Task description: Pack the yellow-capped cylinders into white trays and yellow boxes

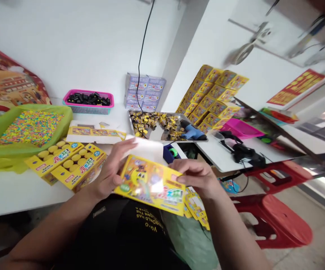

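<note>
Both hands hold a flat yellow printed carton over my lap, in front of the white table. My left hand grips its left edge with fingers curled behind it. My right hand pinches its upper right corner, fingers closed. More flat yellow cartons lie stacked below my right hand. Two open yellow boxes with round yellow pieces inside rest on the table just left of my left hand.
A green bag of coloured beads sits at the left. A pink basket of black parts, a metal tray of small pieces with a blue glue gun, stacked yellow boxes and red stools surround the spot.
</note>
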Demonstrator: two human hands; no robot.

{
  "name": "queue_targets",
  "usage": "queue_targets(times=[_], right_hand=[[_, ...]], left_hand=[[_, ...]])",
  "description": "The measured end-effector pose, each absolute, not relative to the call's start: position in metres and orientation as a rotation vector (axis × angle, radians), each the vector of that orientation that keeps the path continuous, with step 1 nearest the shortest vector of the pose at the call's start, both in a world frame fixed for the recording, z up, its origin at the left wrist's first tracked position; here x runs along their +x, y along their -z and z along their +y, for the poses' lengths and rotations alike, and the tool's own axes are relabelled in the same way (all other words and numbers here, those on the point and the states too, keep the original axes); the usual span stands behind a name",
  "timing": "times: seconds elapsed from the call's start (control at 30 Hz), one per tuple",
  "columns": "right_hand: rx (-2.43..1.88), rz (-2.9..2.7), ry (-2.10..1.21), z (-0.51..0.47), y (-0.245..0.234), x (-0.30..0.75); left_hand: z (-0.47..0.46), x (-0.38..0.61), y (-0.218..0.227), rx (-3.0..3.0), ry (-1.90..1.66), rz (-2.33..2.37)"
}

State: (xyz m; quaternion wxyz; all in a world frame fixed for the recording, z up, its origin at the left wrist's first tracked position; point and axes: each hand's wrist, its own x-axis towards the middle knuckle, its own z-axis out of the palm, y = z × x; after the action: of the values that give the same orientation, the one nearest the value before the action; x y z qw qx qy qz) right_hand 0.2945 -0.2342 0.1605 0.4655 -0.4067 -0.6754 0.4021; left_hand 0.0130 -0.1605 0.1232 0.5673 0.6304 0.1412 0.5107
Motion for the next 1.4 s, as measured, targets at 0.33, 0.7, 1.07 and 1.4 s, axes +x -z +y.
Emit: queue_targets(times=[0.33,0.7,1.07,1.4], right_hand=[[-0.912,-2.516,0.119,-0.201,-0.071,0.285],[-1.848,-1.758,0.000,-0.030,-0.096,0.388],[-2.322,-1.809,-0.210,0.176,-0.060,0.359],[-2.371,-1.752,-0.222,0.164,-0.041,0.348]], left_hand=[[-0.098,0.049,-0.030,1.097,-1.220,0.916],[-0.083,0.065,-0.010,1.227,-1.080,0.720],[-0.094,0.053,-0.023,1.226,-1.133,0.930],[-0.083,0.036,0.006,1.126,-1.251,1.211]])
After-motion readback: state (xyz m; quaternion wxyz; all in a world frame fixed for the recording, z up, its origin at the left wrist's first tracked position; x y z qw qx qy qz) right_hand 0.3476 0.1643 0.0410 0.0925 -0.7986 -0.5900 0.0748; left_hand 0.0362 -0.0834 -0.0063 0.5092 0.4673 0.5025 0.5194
